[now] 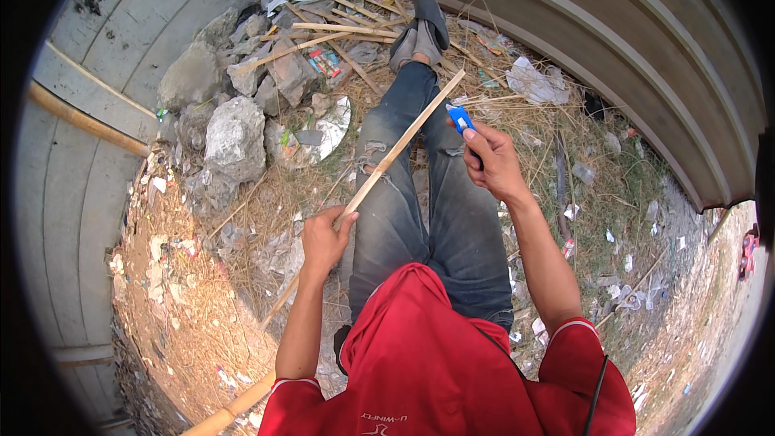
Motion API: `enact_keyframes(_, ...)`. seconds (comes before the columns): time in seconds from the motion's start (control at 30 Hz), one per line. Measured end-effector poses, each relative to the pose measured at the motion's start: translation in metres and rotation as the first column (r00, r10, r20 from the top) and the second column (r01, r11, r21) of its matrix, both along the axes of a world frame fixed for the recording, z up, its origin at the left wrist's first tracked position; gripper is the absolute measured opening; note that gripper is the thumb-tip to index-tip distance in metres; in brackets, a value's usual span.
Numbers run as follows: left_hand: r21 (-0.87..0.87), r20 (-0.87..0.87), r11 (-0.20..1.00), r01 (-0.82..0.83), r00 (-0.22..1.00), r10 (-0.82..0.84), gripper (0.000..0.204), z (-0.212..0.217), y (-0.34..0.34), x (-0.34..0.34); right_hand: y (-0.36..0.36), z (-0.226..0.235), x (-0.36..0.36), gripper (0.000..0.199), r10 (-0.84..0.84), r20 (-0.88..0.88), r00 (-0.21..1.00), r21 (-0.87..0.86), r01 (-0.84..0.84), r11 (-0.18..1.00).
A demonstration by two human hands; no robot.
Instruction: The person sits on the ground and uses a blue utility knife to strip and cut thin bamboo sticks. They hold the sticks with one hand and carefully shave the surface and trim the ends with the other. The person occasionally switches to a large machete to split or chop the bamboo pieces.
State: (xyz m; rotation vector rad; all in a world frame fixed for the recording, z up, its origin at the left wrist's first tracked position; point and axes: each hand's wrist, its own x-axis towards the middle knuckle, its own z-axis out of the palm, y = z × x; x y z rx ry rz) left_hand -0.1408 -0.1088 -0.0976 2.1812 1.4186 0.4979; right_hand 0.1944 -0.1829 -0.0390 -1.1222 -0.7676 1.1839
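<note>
A long, pale bamboo strip (406, 139) slants across my outstretched legs, its far tip beyond my knees. My left hand (324, 239) is closed round the strip above my left thigh, and the strip's lower end runs on behind that hand and forearm. To the right, my right hand (495, 163) grips a blue utility knife (460, 119), thumb along its handle. The knife points up and left toward the strip's far part, with a gap between them. Its blade is too small to make out clearly.
Beyond my feet lies a pile of split bamboo strips (339, 28). Grey rocks (236, 139) stand at the left. A corrugated metal wall (581, 8) curves along the far right, and pale panels (77, 161) rise at the left. Litter and dry grass (597, 169) cover the ground.
</note>
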Motion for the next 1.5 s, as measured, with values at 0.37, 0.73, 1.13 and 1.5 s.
enact_keyframes(0.37, -0.033, -0.019, 0.999, -0.04, 0.999, 0.039, 0.033, 0.003, 0.0, 0.002, -0.003, 0.0, 0.0, 0.052, 0.164, -0.225, 0.96, 0.136, -0.136, 0.981)
enact_keyframes(0.73, -0.029, 0.016, 0.999, -0.043, 0.999, 0.044, 0.032, 0.002, 0.001, 0.001, -0.002, -0.011, 0.003, 0.05, 0.135, -0.135, 0.982, 0.144, -0.115, 0.983)
enact_keyframes(1.13, -0.032, 0.015, 0.999, -0.031, 0.999, 0.032, 0.031, 0.005, 0.001, 0.004, -0.004, -0.015, 0.002, 0.047, 0.061, -0.127, 0.99, 0.116, -0.046, 0.992)
enact_keyframes(1.5, -0.034, 0.022, 0.999, -0.033, 0.999, 0.034, 0.03, 0.002, -0.001, 0.003, -0.004, -0.015, 0.002, 0.046, 0.064, -0.123, 0.99, 0.117, -0.05, 0.992)
